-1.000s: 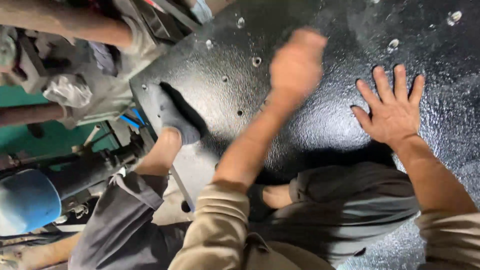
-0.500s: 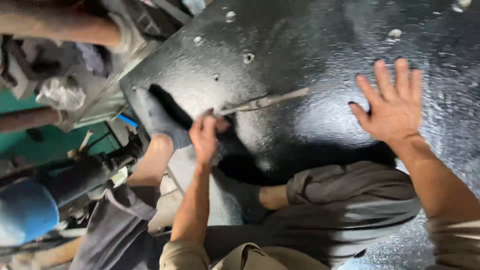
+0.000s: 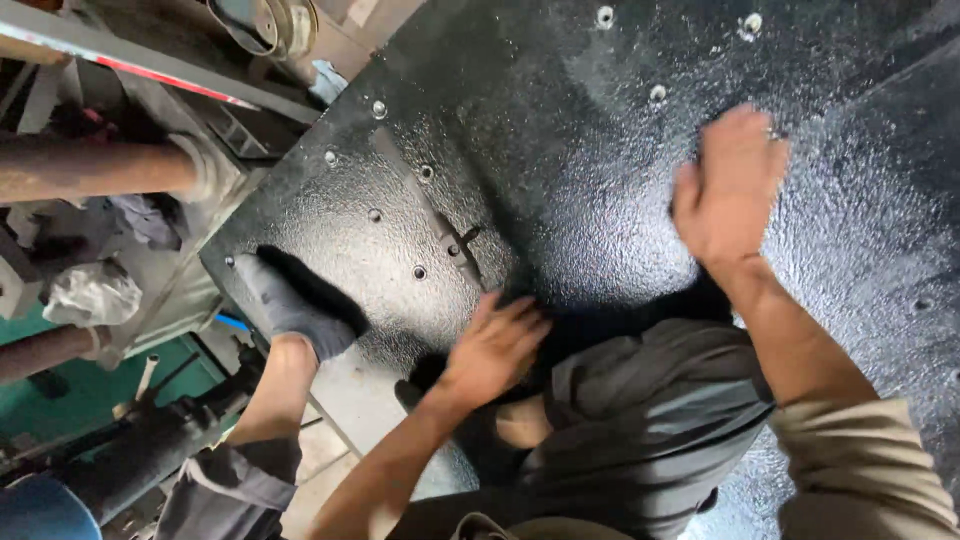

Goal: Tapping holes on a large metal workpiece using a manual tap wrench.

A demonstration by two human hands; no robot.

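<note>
Hands, two, both bare and empty. Left hand (image 3: pixel 495 345): fingers spread a little, palm down on the near edge of the black plate (image 3: pixel 560 200), gripping nothing. Right hand (image 3: pixel 728 190): raised over the plate further right, blurred; the fingers look loosely curled with nothing between them.

Tool (image 3: pixel 440 215): long, slim, dark metal bar, lying flat on the plate just beyond the left fingertips, running diagonally up and away; it seems apart from them, though the blur leaves this unsure. Its lower end carries a small bolted joint or head.

Step in hand, as judged: the person steadies on the plate with the tool set down. Picking the tool up would call for the left hand to slide forward and close round its near end.

Plate: large, glossy black with a pebbled coat, dotted with small holes and bolt heads, tilted across the view.

Surroundings: grey trouser knee (image 3: pixel 650 420) below the hands; left foot in a dark sock (image 3: pixel 290 310) on the plate's left corner; rusty pipes (image 3: pixel 90 165) and a green floor (image 3: pixel 60 390) at far left.
</note>
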